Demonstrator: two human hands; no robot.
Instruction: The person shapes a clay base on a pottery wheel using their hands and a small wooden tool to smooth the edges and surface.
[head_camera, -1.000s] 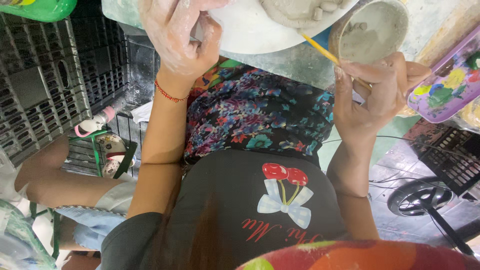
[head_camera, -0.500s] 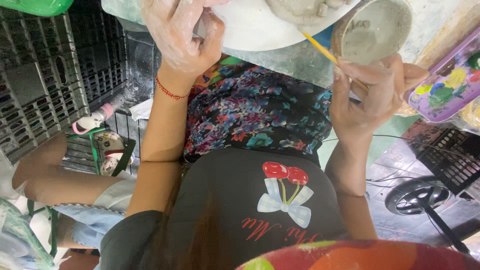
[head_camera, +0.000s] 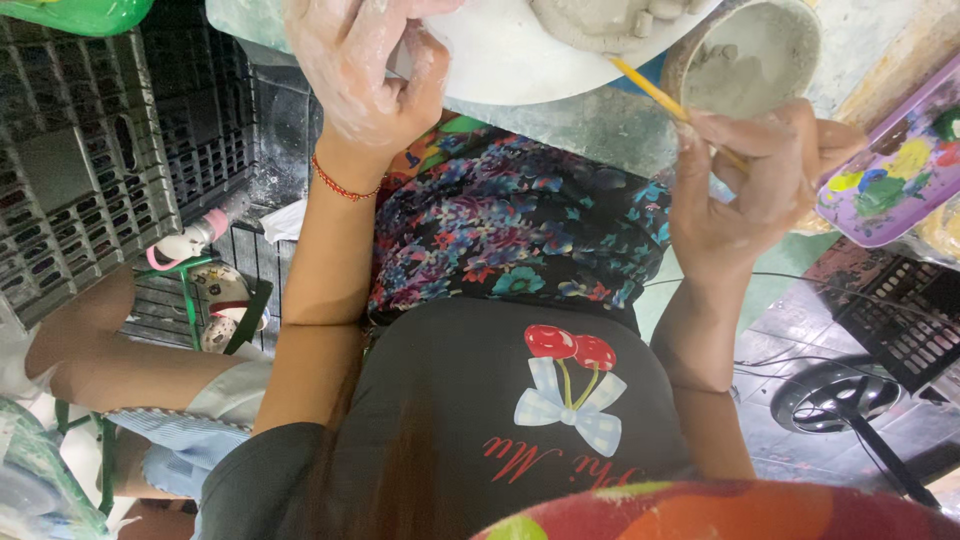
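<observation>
My left hand (head_camera: 362, 82), smeared with pale clay, grips the near edge of a white plate (head_camera: 505, 62) at the top of the view. A grey clay lump (head_camera: 600, 14) lies on that plate, partly cut off by the frame. My right hand (head_camera: 752, 180) pinches a thin yellow stick (head_camera: 650, 90) whose tip points up toward the clay lump. Just above the right hand is a round bowl (head_camera: 748, 58) coated inside with grey clay slip. Below both hands are my patterned lap and dark shirt.
A purple paint palette (head_camera: 895, 170) with colour blobs lies at the right edge. Black plastic crates (head_camera: 90, 170) stand at the left, with another person's leg (head_camera: 120, 370) below them. A floor fan (head_camera: 850, 400) and cables lie at the lower right.
</observation>
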